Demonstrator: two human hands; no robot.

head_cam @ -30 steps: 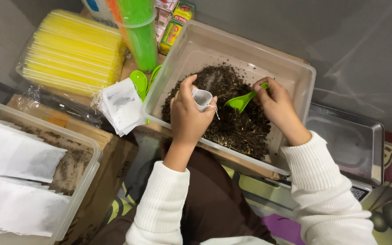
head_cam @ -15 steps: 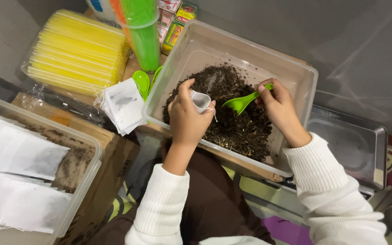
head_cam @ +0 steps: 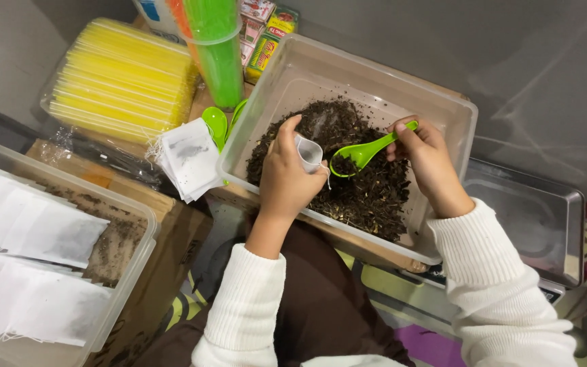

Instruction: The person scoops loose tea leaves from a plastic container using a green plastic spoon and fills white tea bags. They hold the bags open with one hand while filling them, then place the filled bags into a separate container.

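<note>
Holding a small white filter bag pinched open over the dark loose tea, the left hand grips its edge. Just right, the right hand clasps a green plastic spoon, bowl touching the bag's mouth, inside the clear plastic tub. Left of the tub lie a stack of empty bags and a pack of yellow straws.

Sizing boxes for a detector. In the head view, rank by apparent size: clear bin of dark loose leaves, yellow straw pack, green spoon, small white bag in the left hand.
1. Clear bin of dark loose leaves.
2. Yellow straw pack, clearly smaller.
3. Green spoon, held in the right hand.
4. Small white bag in the left hand; partly hidden, so only roughly comparable with the spoon.
</note>
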